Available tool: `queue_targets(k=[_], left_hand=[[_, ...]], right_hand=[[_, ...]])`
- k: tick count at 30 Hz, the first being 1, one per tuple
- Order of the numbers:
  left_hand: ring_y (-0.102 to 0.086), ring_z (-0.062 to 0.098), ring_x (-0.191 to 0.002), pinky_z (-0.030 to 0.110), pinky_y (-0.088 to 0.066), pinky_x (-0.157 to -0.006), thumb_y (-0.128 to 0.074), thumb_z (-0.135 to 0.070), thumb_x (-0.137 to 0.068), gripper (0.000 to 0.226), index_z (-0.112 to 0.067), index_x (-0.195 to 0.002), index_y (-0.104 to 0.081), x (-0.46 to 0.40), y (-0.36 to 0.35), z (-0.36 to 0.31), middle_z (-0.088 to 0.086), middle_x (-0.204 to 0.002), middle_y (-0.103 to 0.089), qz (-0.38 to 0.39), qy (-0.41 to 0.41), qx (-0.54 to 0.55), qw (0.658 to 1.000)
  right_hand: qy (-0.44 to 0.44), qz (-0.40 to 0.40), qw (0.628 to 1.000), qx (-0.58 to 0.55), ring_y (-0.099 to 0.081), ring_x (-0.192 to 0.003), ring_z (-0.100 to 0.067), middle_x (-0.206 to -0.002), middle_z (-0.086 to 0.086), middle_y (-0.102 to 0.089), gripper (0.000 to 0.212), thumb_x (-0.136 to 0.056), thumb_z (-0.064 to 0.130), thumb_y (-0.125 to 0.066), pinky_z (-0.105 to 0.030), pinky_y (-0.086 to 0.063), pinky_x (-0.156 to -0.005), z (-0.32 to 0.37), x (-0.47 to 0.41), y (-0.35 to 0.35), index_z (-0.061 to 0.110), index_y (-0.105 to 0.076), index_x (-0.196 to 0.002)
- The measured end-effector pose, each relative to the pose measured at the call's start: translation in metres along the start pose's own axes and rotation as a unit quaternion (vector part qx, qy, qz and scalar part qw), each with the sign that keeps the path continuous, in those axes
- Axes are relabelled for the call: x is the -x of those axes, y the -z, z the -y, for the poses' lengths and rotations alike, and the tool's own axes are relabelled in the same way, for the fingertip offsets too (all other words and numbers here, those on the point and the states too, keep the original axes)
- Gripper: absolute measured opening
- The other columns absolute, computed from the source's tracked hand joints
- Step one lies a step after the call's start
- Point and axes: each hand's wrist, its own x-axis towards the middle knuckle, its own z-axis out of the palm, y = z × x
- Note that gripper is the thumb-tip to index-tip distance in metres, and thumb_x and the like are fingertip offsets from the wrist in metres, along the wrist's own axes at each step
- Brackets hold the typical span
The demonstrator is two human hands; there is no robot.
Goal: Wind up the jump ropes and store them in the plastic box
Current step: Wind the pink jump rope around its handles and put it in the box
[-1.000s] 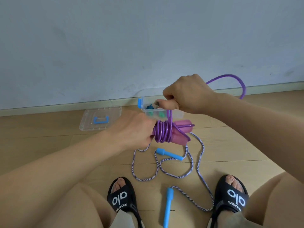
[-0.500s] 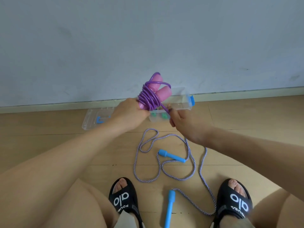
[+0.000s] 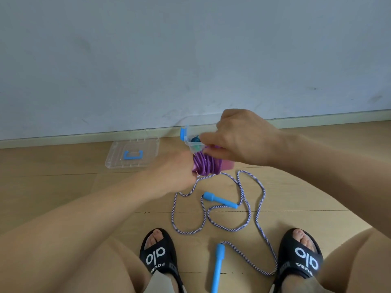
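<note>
Head view is all I have, looking down past both forearms at a wooden floor that meets a pale wall. I see the left hand curled round one end of the purple jump rope, a tight bundle of coils wound over pink handles, held up just in front of the plastic box. The right hand comes over the top of the bundle with its fingers bent; its fingertips pinch at the upper coils, though I cannot tell exactly which strand they have. One pink handle end sticks out to the right of the coils. The clear box sits by the wall with a blue latch on its left end, and something teal shows inside it; most of the box is hidden behind the right hand. Its clear lid, with a blue handle, lies flat on the floor to the left, apart from the box. The striped jump rope lies loose and unwound in loops on the floor between the bundle and my two black sandals, with one blue handle in the middle of the loops and the other lying between the feet.
</note>
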Motion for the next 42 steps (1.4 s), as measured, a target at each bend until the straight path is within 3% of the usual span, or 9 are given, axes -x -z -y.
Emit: queue_targets(k=[4,10,15,18,24,28,33,38,42], left_hand=[[-0.043,0.015,-0.050,0.027,-0.030,-0.046,-0.055,-0.030,-0.085,0.022,-0.021,-0.070,-0.042,0.014,0.003,-0.012,-0.001,-0.061,-0.048,0.006,-0.064,-0.021,0.998],[-0.041,0.013,-0.048,0.028,-0.031,-0.045,-0.059,-0.036,-0.085,0.035,-0.022,-0.063,-0.037,0.013,0.015,0.004,-0.002,-0.055,-0.043,0.021,-0.096,-0.064,0.993],[-0.041,0.012,-0.048,0.028,-0.028,-0.045,-0.058,-0.035,-0.085,0.035,-0.023,-0.061,-0.036,0.016,0.024,0.000,-0.001,-0.056,-0.043,0.010,-0.101,-0.117,0.988],[-0.040,0.009,-0.049,0.027,-0.028,-0.044,-0.058,-0.034,-0.085,0.022,-0.025,-0.069,-0.045,0.019,0.024,-0.004,-0.004,-0.060,-0.044,0.014,-0.115,-0.161,0.980],[-0.041,0.015,-0.054,0.027,-0.025,-0.045,-0.055,-0.034,-0.082,0.011,-0.028,-0.077,-0.047,0.020,0.022,-0.006,-0.006,-0.059,-0.042,-0.007,-0.159,-0.189,0.969],[-0.042,0.010,-0.051,0.026,-0.031,-0.046,-0.056,-0.031,-0.083,0.030,-0.029,-0.065,-0.032,0.015,0.019,-0.005,-0.005,-0.061,-0.048,-0.013,-0.157,-0.150,0.976],[-0.052,0.012,-0.065,0.029,-0.046,-0.065,-0.063,-0.029,-0.077,0.030,-0.033,-0.083,-0.034,0.013,0.009,-0.004,-0.007,-0.073,-0.053,0.027,-0.203,-0.032,0.978],[-0.058,0.000,-0.082,0.020,-0.048,-0.072,-0.079,-0.061,-0.062,0.046,-0.041,-0.097,-0.056,0.019,0.012,-0.009,-0.016,-0.091,-0.059,0.122,-0.207,0.112,0.964],[-0.062,-0.001,-0.094,0.031,-0.053,-0.083,-0.056,-0.079,-0.076,0.047,-0.045,-0.108,-0.060,0.017,0.010,-0.015,-0.016,-0.100,-0.066,0.102,-0.161,0.211,0.959]], right_hand=[[-0.015,-0.036,0.999,-0.026,-0.038,-0.043,-0.033,-0.048,-0.005,-0.039,0.029,-0.101,0.032,-0.048,-0.034,-0.043,-0.051,-0.004,0.000,-0.006,0.011,-0.055,-0.082],[-0.141,0.030,0.977,-0.155,-0.050,-0.055,-0.027,-0.060,-0.002,-0.054,0.055,-0.086,0.064,-0.026,-0.031,-0.035,-0.051,0.008,0.005,-0.021,0.019,-0.055,-0.102],[-0.116,0.044,0.972,-0.199,-0.052,-0.065,-0.025,-0.095,0.003,-0.050,0.045,-0.091,0.056,-0.039,-0.033,-0.044,-0.056,0.006,0.004,-0.020,0.019,-0.057,-0.108],[-0.144,0.155,0.934,-0.287,-0.057,-0.075,-0.021,-0.083,0.002,-0.060,0.046,-0.090,0.060,-0.039,-0.039,-0.051,-0.068,0.011,0.011,-0.025,0.018,-0.059,-0.090],[-0.220,0.305,0.826,-0.420,-0.045,-0.061,-0.014,-0.063,0.001,-0.050,0.060,-0.092,0.069,-0.037,-0.025,-0.040,-0.062,0.025,0.021,-0.026,0.018,-0.053,-0.066],[-0.276,0.277,0.804,-0.448,-0.051,-0.059,-0.017,-0.062,-0.006,-0.055,0.082,-0.086,0.081,-0.027,-0.025,-0.042,-0.061,0.027,0.021,-0.028,0.008,-0.058,-0.068],[-0.286,0.313,0.765,-0.485,-0.054,-0.059,-0.018,-0.066,-0.016,-0.061,0.093,-0.087,0.080,-0.026,-0.026,-0.048,-0.063,0.031,0.021,-0.030,-0.004,-0.065,-0.078],[-0.300,0.332,0.752,-0.484,-0.052,-0.056,-0.020,-0.061,-0.009,-0.060,0.091,-0.089,0.079,-0.029,-0.030,-0.046,-0.060,0.025,0.016,-0.032,-0.004,-0.067,-0.081],[-0.327,0.323,0.740,-0.491,-0.055,-0.062,-0.022,-0.073,-0.018,-0.068,0.093,-0.088,0.079,-0.027,-0.030,-0.047,-0.061,0.025,0.009,-0.031,-0.005,-0.067,-0.086]])
